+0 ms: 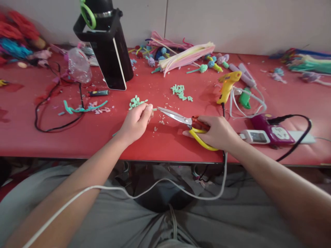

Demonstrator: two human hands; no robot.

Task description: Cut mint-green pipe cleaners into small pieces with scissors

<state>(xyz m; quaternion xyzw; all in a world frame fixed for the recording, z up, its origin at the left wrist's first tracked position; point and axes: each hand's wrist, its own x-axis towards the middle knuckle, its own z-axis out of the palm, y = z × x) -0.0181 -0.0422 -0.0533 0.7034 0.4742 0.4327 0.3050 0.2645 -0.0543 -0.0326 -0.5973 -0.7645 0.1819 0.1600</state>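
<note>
Between the thumb and fingers of my left hand (138, 120) is a green pipe cleaner (154, 109), its short end poking out to the right. My right hand (214, 132) grips a pair of scissors (178, 117) by red and yellow handles. The blades look nearly closed, and their tips are close to the pipe cleaner's end. Just beyond my left hand lies a pile of short green cut pieces (135, 102). A second group of green pieces (181, 92) is farther back, toward the right. Pale crumbs (162, 120) are scattered beneath the blades.
A tall black flask (103, 48) stands at the back left, near a plastic bottle (79, 64) and a black cord (49, 129). Toward the right are a yellow glue gun (227, 88) and a purple power strip (271, 129). Pipe cleaner bundles (184, 58) lie along the wall.
</note>
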